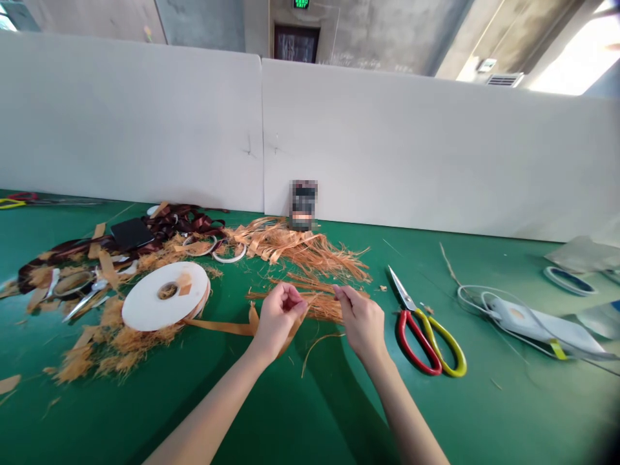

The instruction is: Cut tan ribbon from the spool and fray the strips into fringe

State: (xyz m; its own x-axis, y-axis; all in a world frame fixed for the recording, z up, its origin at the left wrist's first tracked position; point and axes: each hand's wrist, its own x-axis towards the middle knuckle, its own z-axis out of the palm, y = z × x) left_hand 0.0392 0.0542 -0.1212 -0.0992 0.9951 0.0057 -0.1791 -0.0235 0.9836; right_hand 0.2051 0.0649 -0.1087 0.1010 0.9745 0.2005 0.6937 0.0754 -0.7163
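Observation:
A tan ribbon [220,327] runs from a white spool [145,300] on the left to my left hand [281,316], whose fingers pinch it near its end. Below that hand the ribbon hangs in a loop. My right hand [361,316] is closed in a pinch, a short gap away on the right; whatever lies between its fingertips is too fine to make out. Behind both hands lie bundles of frayed orange-brown strands [327,309] on the green table. A single curled thread [310,352] rests between my forearms.
Scissors with red and yellow handles [431,342] lie at the right. Farther right is a white power strip [537,323] with its cord. Dark brown ribbon [188,223], a black flat box [132,234] and loose fibres clutter the left. A white partition [411,148] stands behind.

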